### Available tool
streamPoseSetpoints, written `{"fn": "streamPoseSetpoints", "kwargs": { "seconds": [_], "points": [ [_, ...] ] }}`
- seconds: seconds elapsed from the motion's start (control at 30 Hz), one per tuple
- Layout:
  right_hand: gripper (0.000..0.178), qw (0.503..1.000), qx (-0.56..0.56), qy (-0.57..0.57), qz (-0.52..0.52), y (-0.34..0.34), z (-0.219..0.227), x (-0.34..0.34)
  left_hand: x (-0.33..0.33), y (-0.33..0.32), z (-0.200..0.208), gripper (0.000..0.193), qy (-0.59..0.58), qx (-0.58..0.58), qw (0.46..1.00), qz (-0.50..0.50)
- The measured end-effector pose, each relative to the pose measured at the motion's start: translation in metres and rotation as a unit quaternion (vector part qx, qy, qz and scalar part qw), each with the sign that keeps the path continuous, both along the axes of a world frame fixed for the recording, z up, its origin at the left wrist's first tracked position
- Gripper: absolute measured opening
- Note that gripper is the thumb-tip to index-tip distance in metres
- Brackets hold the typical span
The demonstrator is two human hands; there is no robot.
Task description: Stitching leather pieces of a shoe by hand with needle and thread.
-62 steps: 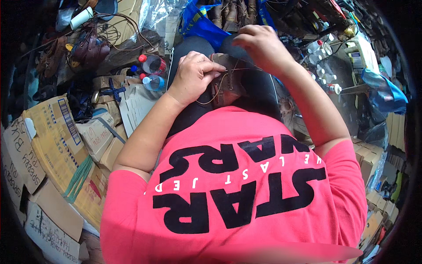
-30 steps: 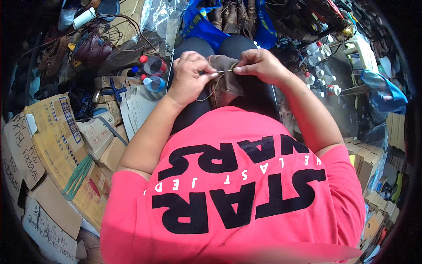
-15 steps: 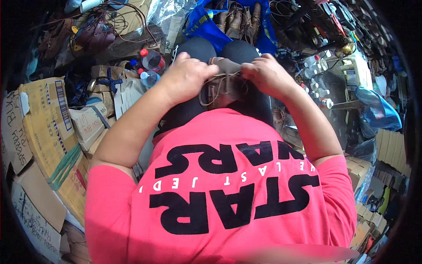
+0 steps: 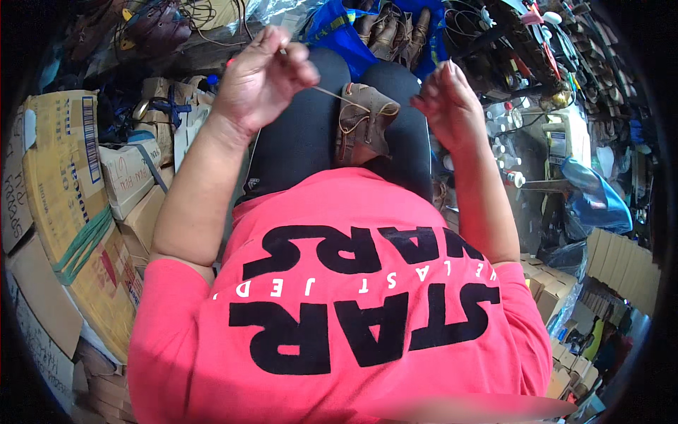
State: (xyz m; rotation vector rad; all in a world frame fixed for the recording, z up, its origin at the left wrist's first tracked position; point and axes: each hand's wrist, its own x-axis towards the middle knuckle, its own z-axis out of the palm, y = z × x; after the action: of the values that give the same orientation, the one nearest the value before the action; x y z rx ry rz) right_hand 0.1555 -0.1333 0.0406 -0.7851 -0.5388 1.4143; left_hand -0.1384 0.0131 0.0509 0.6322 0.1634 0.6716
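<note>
A brown leather shoe (image 4: pixel 366 127) rests between my thighs, its tan lace running through the eyelets and forming a small loop on its right side. From the shoe, one length of lace (image 4: pixel 335 94) stretches up and left to my left hand (image 4: pixel 265 78), whose fingers are closed on it, slightly blurred. My right hand (image 4: pixel 452 106) is raised to the right of the shoe, apart from it. Its fingers are partly curled and spread from each other, and no lace shows in them.
A blue bag (image 4: pixel 346 39) holding several brown leather shoes (image 4: pixel 395 35) stands beyond my knees. Cardboard boxes (image 4: pixel 67 148) are stacked at the left. Plastic bottles (image 4: pixel 505 152) and a blue plastic bag (image 4: pixel 597 194) lie at the right.
Both hands have left the top of the shoe and moved apart. The left rose up and left, drawing out the lace; the right moved right. The shoe now shows more fully.
</note>
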Motion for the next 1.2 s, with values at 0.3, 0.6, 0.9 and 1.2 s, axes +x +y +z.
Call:
{"fn": "streamPoseSetpoints", "kwargs": {
  "seconds": [0.3,0.6,0.9,1.2],
  "points": [
    [0.022,0.865,-0.200,-0.449,-0.100,-0.043,0.006,0.061,-0.040,0.034,-0.030,0.011,0.309,0.238,0.902,0.183],
    [0.044,0.619,-0.050,-0.679,0.390,0.057,0.029,0.005,0.090,0.021,0.009,0.053,0.399,0.711,0.527,-0.241],
    [0.034,0.644,-0.028,-0.748,0.157,0.003,0.013,-0.021,0.103,-0.004,-0.019,0.038,0.324,0.707,0.621,-0.094],
    [0.014,0.631,0.072,-0.771,0.056,-0.056,0.031,-0.025,0.095,0.009,-0.038,0.034,0.316,0.557,0.751,-0.162]
  ]
}}
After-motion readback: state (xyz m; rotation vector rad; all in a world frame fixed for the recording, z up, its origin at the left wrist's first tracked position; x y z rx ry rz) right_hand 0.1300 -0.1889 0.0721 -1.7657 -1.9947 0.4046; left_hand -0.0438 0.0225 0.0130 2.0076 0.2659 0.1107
